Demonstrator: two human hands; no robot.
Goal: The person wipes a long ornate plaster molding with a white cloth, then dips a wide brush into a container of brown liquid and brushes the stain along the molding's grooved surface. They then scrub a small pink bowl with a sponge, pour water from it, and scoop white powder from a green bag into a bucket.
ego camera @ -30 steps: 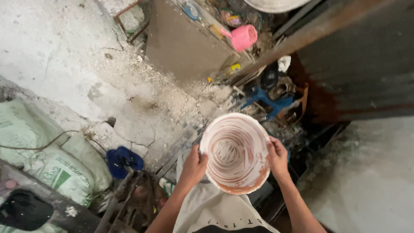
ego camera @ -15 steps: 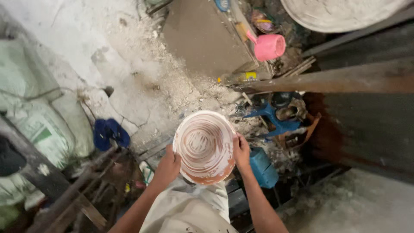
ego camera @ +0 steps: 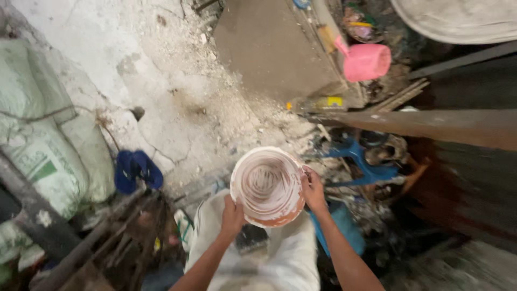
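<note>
From the head camera, one round bowl (ego camera: pixel 267 186), white inside with swirled streaks and a reddish-brown outer edge, is held in front of the body over the floor. Two hands grip it: the left hand (ego camera: pixel 232 215) on the near-left rim, the right hand (ego camera: pixel 312 188) on the right rim, the fingers of each curled tight against the bowl's edge.

Counted around it: one pink scoop (ego camera: pixel 365 60) at the top, one pair of blue sandals (ego camera: pixel 137 170) on the left, two pale green sacks (ego camera: pixel 46 145) stacked at the far left, one brown beam (ego camera: pixel 431 125) crossing on the right.

The cracked concrete floor (ego camera: pixel 134 70) lies open ahead and to the left. The right side is crowded with a blue frame (ego camera: pixel 366 167) and scrap just beside the bowl's right edge.
</note>
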